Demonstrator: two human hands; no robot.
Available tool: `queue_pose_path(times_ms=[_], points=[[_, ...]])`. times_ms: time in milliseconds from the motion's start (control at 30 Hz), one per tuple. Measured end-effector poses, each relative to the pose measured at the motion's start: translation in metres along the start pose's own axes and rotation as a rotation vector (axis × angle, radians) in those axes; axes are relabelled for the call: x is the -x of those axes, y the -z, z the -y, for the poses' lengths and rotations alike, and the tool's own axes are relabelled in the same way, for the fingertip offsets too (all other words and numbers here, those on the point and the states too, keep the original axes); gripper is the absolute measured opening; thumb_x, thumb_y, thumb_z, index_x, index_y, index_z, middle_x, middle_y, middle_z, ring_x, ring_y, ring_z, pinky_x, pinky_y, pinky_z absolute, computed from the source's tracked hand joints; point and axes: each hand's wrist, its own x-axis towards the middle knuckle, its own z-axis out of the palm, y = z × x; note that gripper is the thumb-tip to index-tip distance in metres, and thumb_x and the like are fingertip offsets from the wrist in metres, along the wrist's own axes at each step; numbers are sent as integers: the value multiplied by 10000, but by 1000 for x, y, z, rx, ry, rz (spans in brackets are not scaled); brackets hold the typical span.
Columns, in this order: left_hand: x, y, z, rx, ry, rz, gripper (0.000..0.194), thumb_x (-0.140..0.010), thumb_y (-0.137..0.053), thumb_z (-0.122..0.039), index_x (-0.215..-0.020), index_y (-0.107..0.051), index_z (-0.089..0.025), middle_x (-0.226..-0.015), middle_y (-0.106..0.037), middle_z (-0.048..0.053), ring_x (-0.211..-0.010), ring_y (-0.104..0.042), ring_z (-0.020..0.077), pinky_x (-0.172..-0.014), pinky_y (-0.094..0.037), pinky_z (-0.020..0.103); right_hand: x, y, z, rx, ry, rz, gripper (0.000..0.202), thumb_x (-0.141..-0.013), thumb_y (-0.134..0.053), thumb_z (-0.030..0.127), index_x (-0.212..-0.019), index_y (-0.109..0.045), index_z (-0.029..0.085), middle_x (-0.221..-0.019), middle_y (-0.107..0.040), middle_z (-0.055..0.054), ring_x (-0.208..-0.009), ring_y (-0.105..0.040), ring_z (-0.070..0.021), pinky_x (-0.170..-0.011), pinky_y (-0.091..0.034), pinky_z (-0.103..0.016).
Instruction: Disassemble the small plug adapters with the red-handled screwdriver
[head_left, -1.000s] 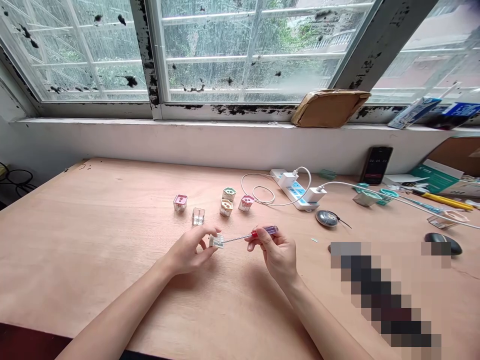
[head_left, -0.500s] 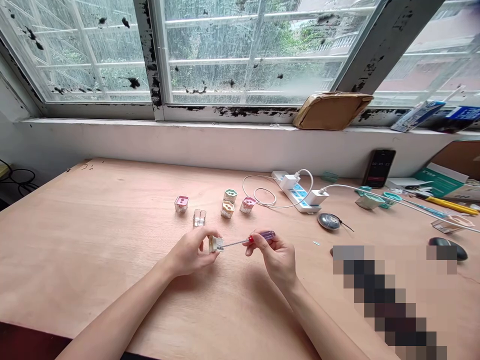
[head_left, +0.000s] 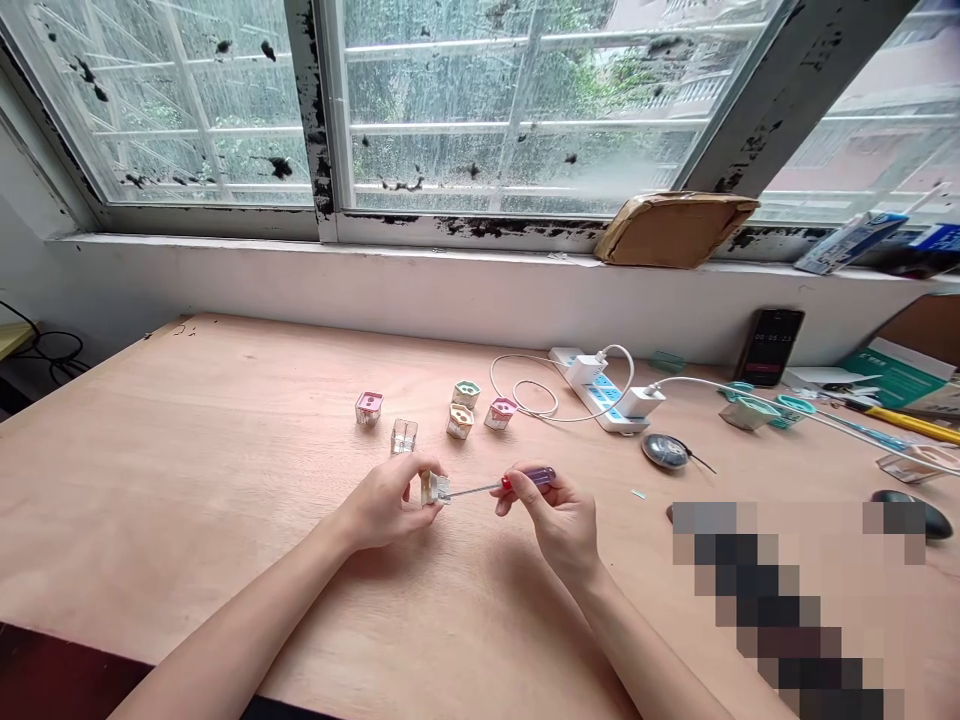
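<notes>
My left hand grips a small whitish block-shaped piece between thumb and fingers, a little above the table. Between the thumb and fingers of my right hand is a screwdriver with a purple and red handle. Its thin metal shaft points left, and the tip meets the right side of the piece. Just behind my left hand stands a clear plastic housing. Farther back are a pink-topped block, a green-topped block, an orange-topped block and another pink-topped block.
A white power strip with plugs and cables lies toward the back wall. Right of it are a round dark-faced object, teal-and-white parts, a leaning phone and a black mouse. A blurred patch covers the lower right.
The view has shifted slightly, so everything sits a little farther right. Both hands keep their holds, with the screwdriver tip still at the piece.
</notes>
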Motion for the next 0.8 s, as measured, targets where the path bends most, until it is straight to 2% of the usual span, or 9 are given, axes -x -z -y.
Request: queue_pose_path(times_ms=[200,333,500,600,733,800], points=[[0,1,1,-87,1,39,338,-806,-666,-145,-1129,-587,-205,-1053,-690,44,-852,-626,162,-723,-489,262,1,8,0,158,60,115,280,-903,-709,455,-812,-684,191,-676,-679,-32,-533,-619,-148,-500,-523,-265],[-2,4,-2,-146,35,108,362,-777,-685,-128,-1120,-594,-204,-1017,-677,29,-792,-606,149,-733,-485,260,-3,16,1,294,56,245,249,-908,-691,439,-860,-706,195,-739,-691,-45,-623,-638,-166,-556,-530,-272],[-6,5,-5,-245,17,200,310,-781,-668,-129,-1077,-600,-190,-909,-669,15,-776,-585,162,-736,-465,268,-7,22,7,438,78,364,173,-926,-649,361,-856,-644,204,-767,-684,-36,-696,-665,-175,-656,-542,-284],[-6,5,-6,-262,25,228,305,-788,-661,-130,-1079,-591,-190,-875,-667,8,-741,-572,159,-713,-452,263,-8,22,9,550,66,413,203,-948,-613,367,-823,-631,208,-716,-671,-24,-650,-640,-164,-606,-496,-271],[-6,5,-7,-281,49,227,281,-800,-655,-144,-1066,-585,-200,-842,-654,-3,-703,-559,153,-687,-435,259,-4,19,13,701,84,389,308,-971,-566,431,-751,-577,215,-593,-591,7,-510,-505,-131,-500,-371,-261],[-7,5,-7,-289,43,224,277,-800,-645,-144,-1064,-580,-201,-860,-655,0,-703,-558,151,-676,-428,258,-1,17,18,733,105,409,262,-974,-551,414,-797,-554,221,-615,-586,14,-521,-498,-131,-511,-363,-258]])
